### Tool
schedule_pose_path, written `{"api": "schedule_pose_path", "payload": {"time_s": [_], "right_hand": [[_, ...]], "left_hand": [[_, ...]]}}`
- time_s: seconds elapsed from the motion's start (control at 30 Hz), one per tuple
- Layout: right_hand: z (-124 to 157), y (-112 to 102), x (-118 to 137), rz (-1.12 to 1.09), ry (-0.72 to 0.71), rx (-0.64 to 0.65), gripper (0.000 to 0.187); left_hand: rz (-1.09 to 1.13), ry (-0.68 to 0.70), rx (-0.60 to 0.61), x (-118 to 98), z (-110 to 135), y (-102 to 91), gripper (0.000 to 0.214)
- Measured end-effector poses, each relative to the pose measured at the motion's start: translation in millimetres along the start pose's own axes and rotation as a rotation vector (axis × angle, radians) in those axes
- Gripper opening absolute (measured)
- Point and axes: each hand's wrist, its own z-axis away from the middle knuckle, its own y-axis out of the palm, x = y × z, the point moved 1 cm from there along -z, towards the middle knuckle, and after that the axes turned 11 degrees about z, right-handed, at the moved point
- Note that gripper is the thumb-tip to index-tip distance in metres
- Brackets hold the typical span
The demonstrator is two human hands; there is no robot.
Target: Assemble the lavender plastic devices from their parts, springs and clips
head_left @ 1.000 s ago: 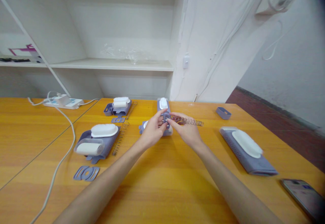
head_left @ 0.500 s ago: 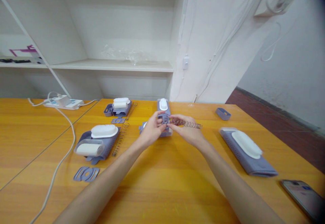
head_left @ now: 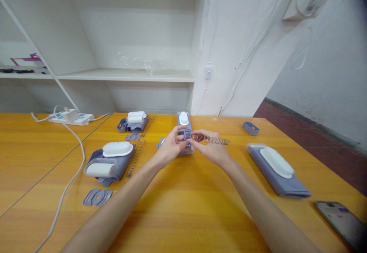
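Note:
Both hands meet over the middle of the wooden table (head_left: 183, 203). My left hand (head_left: 169, 150) pinches a small purple plastic piece (head_left: 187, 134). My right hand (head_left: 210, 148) is closed on the near end of a long metal coil spring (head_left: 216, 140), whose far end sticks out to the right above the table. The spring's near end touches the purple piece. Just behind the hands lies a purple and white device (head_left: 183, 120), and another part of one shows under my fingers.
At left lie a purple device with white parts (head_left: 110, 161), a flat purple frame (head_left: 97, 197), a loose spring (head_left: 134, 157) and another device (head_left: 134, 120). A power strip (head_left: 71, 117) with a white cable sits far left. At right lie a purple case (head_left: 276, 167), a small tray (head_left: 251, 128) and a phone (head_left: 341, 222).
Both hands stay together on the purple piece and spring, shifting slightly up and left. The spring's free end has lifted a little. Nothing was let go.

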Motion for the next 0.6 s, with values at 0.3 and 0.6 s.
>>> {"api": "schedule_pose_path", "payload": {"time_s": [0.3,0.6], "right_hand": [[-1,-4,-2,0.009,-0.012,0.079,0.019],[0,7,-6,0.051,0.103,-0.064,0.029]], "left_hand": [[0.052,-0.049,0.045,-2,0,-10.6,0.061],[-0.008,0.053,0.019,2,-2,-0.6,0.056]]}}
